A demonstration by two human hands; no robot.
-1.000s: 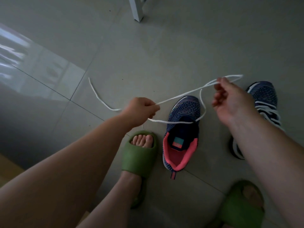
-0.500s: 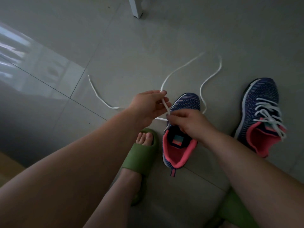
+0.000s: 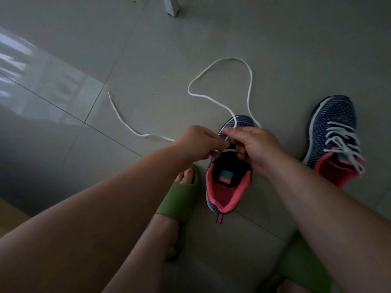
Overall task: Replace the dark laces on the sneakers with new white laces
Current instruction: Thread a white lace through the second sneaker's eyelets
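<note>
**Two hands pinch a white lace over a bare sneaker**

Both hands meet above the front of the near sneaker. This shoe is dark blue with a pink lining, and it sits on the grey tile floor in the middle. The hands cover its eyelets, so I cannot tell if the lace goes through any holes.

The left hand has its fingers curled and pinches the white lace. The right hand pinches the same lace at its fingertips, just beside the left hand. The fingertips are bunched so close that it is hard to see which part each one holds.

From the hands, the lace makes a big loop on the floor, far from the person. One loose end trails away to the left.

The second sneaker stands to the right, apart from the first. It has white laces crossed over it.

A foot in a green slipper is just left of the near sneaker. Another green slipper is at the near right, mostly hidden by the right arm. A white furniture leg is cut off at the far edge.
</note>
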